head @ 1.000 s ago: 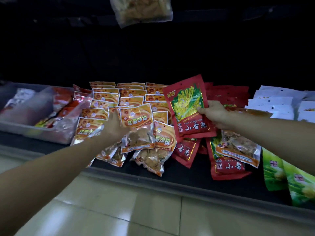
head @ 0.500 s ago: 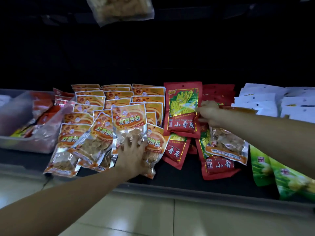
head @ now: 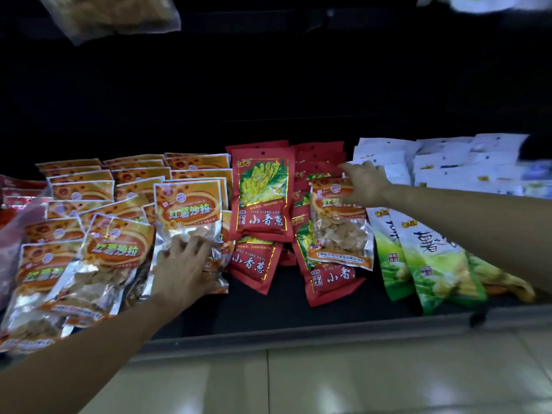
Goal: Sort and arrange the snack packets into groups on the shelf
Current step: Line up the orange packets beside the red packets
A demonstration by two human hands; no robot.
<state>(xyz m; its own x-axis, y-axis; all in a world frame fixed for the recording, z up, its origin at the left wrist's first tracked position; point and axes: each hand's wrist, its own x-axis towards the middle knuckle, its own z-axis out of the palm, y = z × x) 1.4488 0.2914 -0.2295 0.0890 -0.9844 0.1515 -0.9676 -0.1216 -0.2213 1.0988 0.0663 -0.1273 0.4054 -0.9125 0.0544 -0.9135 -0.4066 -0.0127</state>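
orange packets (head: 188,210) under spread left fingers (head: 179,252) — right fingers (head: 352,171) open on red packets (head: 316,162).

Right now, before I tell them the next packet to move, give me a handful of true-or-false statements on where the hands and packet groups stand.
1. The left hand rests spread on the orange packets. True.
2. One stray orange packet lies among the red packets. True.
3. The right hand holds a green packet in the air. False: it reaches over the stray orange packet's top; the green packets lie on the shelf.
4. The white packets sit left of the orange group. False: they are at far right, at the back.
5. The red packets stand between the orange and green groups. True.
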